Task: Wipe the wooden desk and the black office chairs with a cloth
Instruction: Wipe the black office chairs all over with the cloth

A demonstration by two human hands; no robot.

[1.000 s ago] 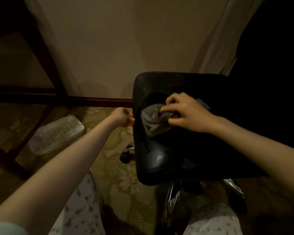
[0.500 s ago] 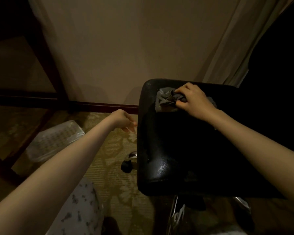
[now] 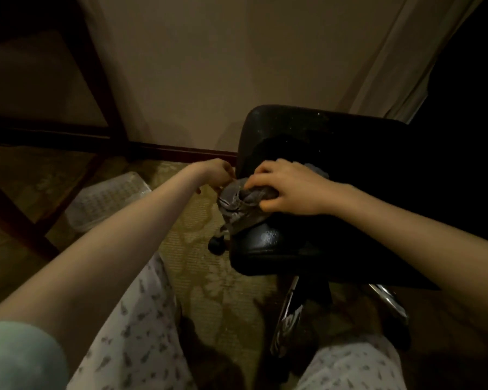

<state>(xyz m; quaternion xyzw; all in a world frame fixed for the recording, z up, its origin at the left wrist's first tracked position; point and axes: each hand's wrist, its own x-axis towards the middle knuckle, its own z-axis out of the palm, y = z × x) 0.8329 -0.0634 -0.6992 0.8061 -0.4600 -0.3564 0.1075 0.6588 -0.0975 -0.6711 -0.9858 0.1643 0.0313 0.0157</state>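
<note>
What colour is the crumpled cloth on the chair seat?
Grey; the head view shows the crumpled grey cloth gripped by the right hand.

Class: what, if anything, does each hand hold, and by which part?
The right hand grips the grey cloth by its bunched middle, on the chair seat. For the left hand it cannot be told.

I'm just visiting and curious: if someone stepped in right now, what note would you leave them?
Right hand grips the cloth, bunched on the left edge of the chair seat.
Left hand is curled beside that edge; what it holds is unclear.
Done: wiping this seat is under way; how far can't be told.
Left: rest of the chair, then the desk top, out of view.
</note>
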